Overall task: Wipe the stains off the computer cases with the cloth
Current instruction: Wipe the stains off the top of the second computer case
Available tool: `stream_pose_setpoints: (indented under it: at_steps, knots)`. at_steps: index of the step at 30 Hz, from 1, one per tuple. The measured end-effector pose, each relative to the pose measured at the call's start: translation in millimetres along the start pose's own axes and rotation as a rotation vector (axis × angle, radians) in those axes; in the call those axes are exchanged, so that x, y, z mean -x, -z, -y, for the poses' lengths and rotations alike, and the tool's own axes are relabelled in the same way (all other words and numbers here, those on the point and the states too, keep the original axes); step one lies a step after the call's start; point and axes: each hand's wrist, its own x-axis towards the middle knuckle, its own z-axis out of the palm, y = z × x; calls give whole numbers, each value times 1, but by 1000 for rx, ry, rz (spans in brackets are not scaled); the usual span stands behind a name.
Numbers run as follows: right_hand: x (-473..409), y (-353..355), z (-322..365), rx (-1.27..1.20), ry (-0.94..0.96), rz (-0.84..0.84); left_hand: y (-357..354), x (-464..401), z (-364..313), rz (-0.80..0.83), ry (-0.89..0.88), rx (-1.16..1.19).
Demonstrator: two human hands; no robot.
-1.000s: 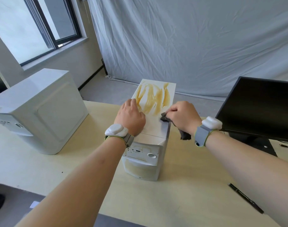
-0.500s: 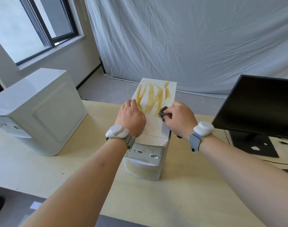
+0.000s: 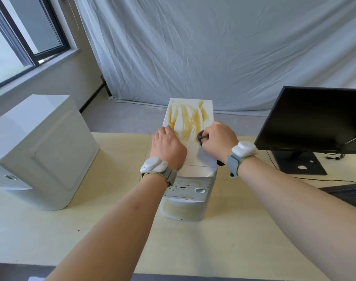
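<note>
A white computer case (image 3: 190, 159) stands upright in the middle of the desk. Yellow-brown stains (image 3: 188, 118) streak the far half of its top, and a fainter smear marks its front panel. My left hand (image 3: 168, 146) rests on the near left part of the top, fingers bent over the left edge. My right hand (image 3: 217, 139) grips a dark cloth (image 3: 201, 136) and holds it against the top at the near right edge of the stains. Most of the cloth is hidden under my fingers. A second, larger white case (image 3: 41, 151) stands at the left.
A black monitor (image 3: 313, 120) on a flat stand (image 3: 298, 162) is at the right, cables behind it. A black keyboard (image 3: 351, 192) lies at the right edge. The pale wooden desk (image 3: 116, 230) runs toward me. A white sheet hangs behind; a window is at upper left.
My right hand has slid the cloth a little away from me along the top, up to the near edge of the stains. My left hand has stayed in place.
</note>
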Motion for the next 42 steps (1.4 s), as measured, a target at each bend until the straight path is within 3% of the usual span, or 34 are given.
stream_pose_setpoints:
  at_steps: [7,13,17,23,26,33,39,42]
  knots:
    - [49,23,-4,-122,181,197,1,1,5,-9,-36,-6]
    - [-23,-3,1,-19,-24,-44,5,0,1,4,-17,19]
    - [-37,-15,8,21,-68,-60,9,3,-2,22,12,67]
    - [14,9,-3,-133,347,221,15,4,-1,13,104,255]
    - [24,22,-15,-262,378,377,17,3,4,-41,123,336]
    - [-42,-5,-8,-128,183,57,12,1,6,-96,138,395]
    - [7,1,-8,-238,449,204,14,4,6,-167,80,456]
    - [15,20,-29,-350,444,397,17,6,4,-179,79,457]
